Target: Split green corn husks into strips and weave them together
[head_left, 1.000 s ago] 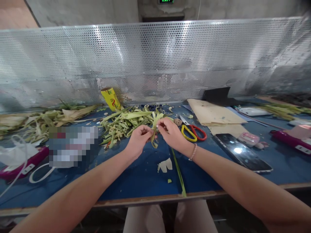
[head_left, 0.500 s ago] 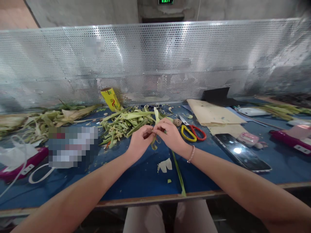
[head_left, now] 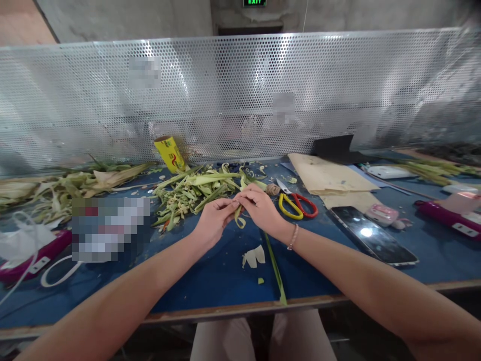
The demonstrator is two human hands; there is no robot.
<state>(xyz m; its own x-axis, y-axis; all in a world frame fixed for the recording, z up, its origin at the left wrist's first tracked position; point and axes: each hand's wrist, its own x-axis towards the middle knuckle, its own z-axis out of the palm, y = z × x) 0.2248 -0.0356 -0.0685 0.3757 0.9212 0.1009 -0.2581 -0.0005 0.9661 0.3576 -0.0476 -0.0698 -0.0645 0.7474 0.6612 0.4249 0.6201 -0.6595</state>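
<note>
My left hand [head_left: 212, 223] and my right hand [head_left: 262, 209] meet above the blue table. Fingers of both are pinched together on a pale green leaf strip [head_left: 240, 220], whose curled end hangs below the fingertips. Part of the strip is hidden by the fingers. Just behind my hands lies a heap of green leaf pieces [head_left: 195, 188]. A long green leaf [head_left: 275, 268] runs from under my right hand to the table's front edge. White scraps [head_left: 254, 256] lie in front of my hands.
Scissors [head_left: 296, 205] with red and yellow handles and a twine ball [head_left: 272, 189] lie right of my hands. Farther right are a phone [head_left: 372, 235] and brown paper [head_left: 330, 175]. A yellow tube [head_left: 171, 154] stands behind the heap; dried husks [head_left: 75, 188] lie left.
My left fingers have closed up toward my right fingertips. The curled end of the leaf strip shows more clearly below them. The view has shifted slightly.
</note>
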